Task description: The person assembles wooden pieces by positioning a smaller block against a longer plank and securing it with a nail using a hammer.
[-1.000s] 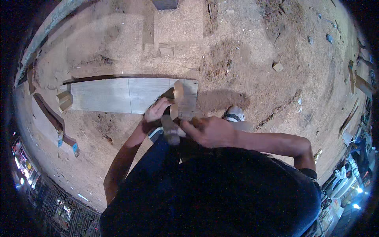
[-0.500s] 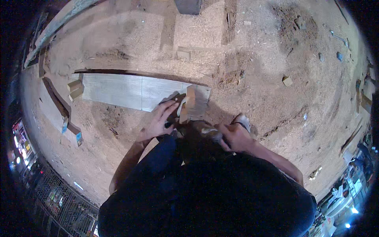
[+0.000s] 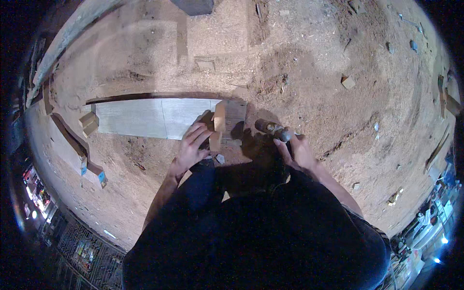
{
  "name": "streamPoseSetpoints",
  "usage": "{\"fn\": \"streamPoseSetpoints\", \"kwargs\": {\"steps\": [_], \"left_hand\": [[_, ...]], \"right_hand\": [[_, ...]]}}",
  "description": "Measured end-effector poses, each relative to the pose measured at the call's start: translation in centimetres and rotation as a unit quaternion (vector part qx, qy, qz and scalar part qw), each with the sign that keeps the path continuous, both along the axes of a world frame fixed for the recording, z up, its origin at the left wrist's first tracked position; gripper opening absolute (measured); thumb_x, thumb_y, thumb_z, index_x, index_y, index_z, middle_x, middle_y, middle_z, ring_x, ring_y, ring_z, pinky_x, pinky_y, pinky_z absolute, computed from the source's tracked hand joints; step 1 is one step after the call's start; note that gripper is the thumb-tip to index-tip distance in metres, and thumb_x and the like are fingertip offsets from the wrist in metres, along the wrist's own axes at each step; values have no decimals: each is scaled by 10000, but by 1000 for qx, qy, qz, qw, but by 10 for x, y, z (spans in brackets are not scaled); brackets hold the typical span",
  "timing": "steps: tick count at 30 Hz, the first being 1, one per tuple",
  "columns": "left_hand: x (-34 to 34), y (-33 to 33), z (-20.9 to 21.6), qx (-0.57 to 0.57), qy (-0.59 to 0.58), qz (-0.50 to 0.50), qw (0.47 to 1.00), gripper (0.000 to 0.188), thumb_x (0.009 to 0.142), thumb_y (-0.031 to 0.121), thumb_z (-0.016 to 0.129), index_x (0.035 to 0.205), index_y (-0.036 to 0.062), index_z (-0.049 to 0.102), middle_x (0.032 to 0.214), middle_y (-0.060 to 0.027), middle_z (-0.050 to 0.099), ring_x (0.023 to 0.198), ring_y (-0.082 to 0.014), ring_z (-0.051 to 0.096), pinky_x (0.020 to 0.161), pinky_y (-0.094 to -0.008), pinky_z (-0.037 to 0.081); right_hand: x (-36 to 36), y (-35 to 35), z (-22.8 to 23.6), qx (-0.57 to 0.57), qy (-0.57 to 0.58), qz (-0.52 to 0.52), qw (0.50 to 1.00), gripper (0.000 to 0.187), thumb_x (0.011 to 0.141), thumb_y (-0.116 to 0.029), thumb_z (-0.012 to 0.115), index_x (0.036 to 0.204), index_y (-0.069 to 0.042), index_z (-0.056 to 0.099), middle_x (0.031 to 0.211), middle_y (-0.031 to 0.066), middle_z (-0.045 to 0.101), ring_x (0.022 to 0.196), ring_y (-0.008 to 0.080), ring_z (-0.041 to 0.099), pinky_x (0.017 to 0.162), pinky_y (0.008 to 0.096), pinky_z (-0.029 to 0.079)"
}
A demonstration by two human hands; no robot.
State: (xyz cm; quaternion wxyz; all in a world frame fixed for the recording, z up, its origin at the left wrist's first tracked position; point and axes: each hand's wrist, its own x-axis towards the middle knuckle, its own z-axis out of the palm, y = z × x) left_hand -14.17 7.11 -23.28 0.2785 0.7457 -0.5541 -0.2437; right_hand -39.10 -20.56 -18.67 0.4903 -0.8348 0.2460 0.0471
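A long pale board [image 3: 140, 117] lies across the sandy ground in front of me, its right end [image 3: 235, 118] bare and darker. Near that end a small wooden block [image 3: 219, 116] stands across the board. My left hand [image 3: 192, 143] has its bent fingers against the left side of this block, holding it. Just past the board's right end, my right hand [image 3: 298, 151] grips a hammer-like tool [image 3: 270, 128] with a thick brown, rounded head. The tool is off the block, over shadowed ground. My knees and shadow darken the space between the hands.
Another wooden block [image 3: 89, 123] sits at the board's left end. Lengths of timber [image 3: 70, 140] with blue-marked ends lie further left. A loose block [image 3: 348, 82] rests on the sand at right. A grey object [image 3: 195, 6] stands at the far edge.
My right hand has swung the tool rightward and away from the block, and its head now shows clearly. My left hand stays at the block. The whole view has shifted slightly.
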Motion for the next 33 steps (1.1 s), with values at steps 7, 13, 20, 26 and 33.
{"fn": "streamPoseSetpoints", "kwargs": {"steps": [7, 13, 20, 26, 33], "left_hand": [[-2, -11, 11, 18, 42, 34, 998, 560, 553, 0, 750, 1106, -22, 664, 1119, -211, 648, 1145, -403, 598, 980, -463, 517], [-5, -12, 17, 20, 22, 38, 999, 540, 574, 25, 774, 1101, -17, 668, 1114, -205, 655, 1144, -396, 604, 978, -454, 521], [-27, -19, 36, 32, 39, 123, 991, 668, 693, 106, 813, 1310, 25, 570, 1355, -194, 542, 1222, -389, 568, 1015, -447, 499], [-54, 26, 72, 44, -19, 330, 943, 618, 767, 28, 723, 1357, 82, 550, 1315, -162, 568, 1149, -352, 600, 956, -408, 509], [-69, 46, 95, 16, -66, 402, 913, 482, 821, 10, 678, 1290, 54, 578, 1204, -167, 613, 1011, -319, 633, 893, -401, 518]], "right_hand": [[1, -8, -1, 4, 7, 3, 1000, 250, 984, -215, 622, 1100, 6, 608, 695, 256, 635, 612, 438, 655, 571, 484, 510], [4, -9, 6, 7, 15, 17, 1000, 269, 975, -221, 632, 1105, 5, 564, 694, 266, 635, 621, 458, 654, 557, 508, 512], [5, -5, -13, 42, -12, 21, 999, 244, 983, -177, 625, 1159, -9, 610, 670, 225, 635, 604, 402, 665, 540, 453, 498], [12, -18, -24, 38, -35, 96, 994, 371, 997, -252, 598, 1285, -33, 516, 789, 278, 682, 690, 491, 670, 596, 524, 541], [25, -41, 4, 39, 12, 81, 996, 386, 1021, -292, 545, 1323, -52, 518, 767, 255, 679, 705, 455, 691, 619, 525, 534]]}}
